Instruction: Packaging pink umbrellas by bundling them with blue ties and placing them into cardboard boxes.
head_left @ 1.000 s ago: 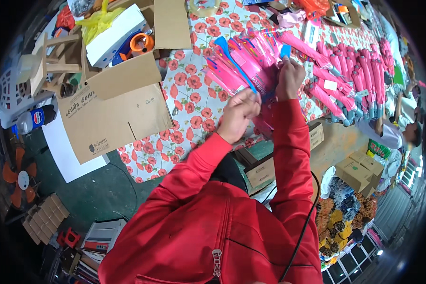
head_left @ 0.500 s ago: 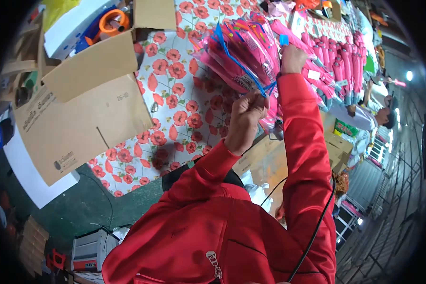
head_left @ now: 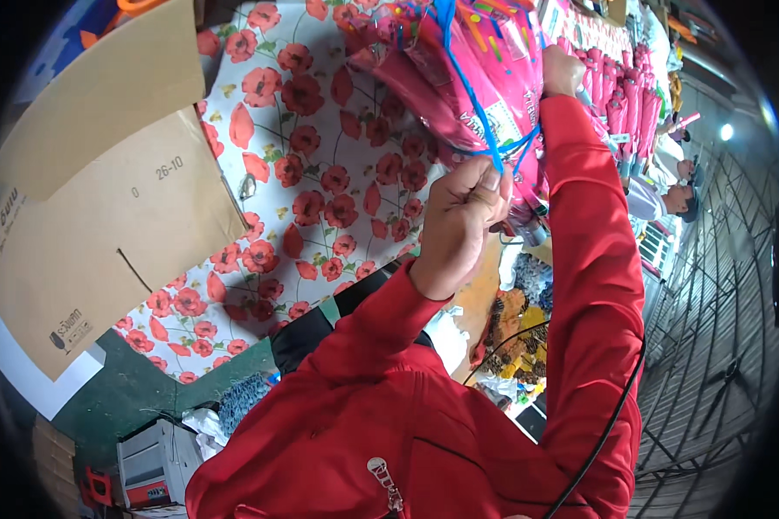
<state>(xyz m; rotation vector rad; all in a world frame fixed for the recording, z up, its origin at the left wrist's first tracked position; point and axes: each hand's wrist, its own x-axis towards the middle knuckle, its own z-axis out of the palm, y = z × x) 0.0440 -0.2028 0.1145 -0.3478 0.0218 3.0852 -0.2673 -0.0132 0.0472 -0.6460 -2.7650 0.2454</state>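
A bundle of pink folded umbrellas (head_left: 493,69) in clear plastic sleeves lies at the top middle. Around it runs a blue plastic strap (head_left: 467,86), crossing itself near the bundle's lower end. My left hand (head_left: 463,216) is closed, pinching the strap between thumb and fingers just below that crossing. At the bundle's right side, my right hand (head_left: 564,71) is closed with its arm stretched forward. The strap leads up toward this fist; the fingertips are partly hidden.
More pink folded umbrellas (head_left: 619,108) lie in a row to the right. A flower-printed tablecloth (head_left: 320,251) covers the table. An open cardboard box (head_left: 104,216) stands at left. Farther right is a person in a dark cap (head_left: 685,203). A grey case (head_left: 156,463) sits lower left.
The view has shifted closer, so the bundle appears larger and higher. My left hand still pinches the strap at the crossing. The blue tab beside my right fist no longer shows.
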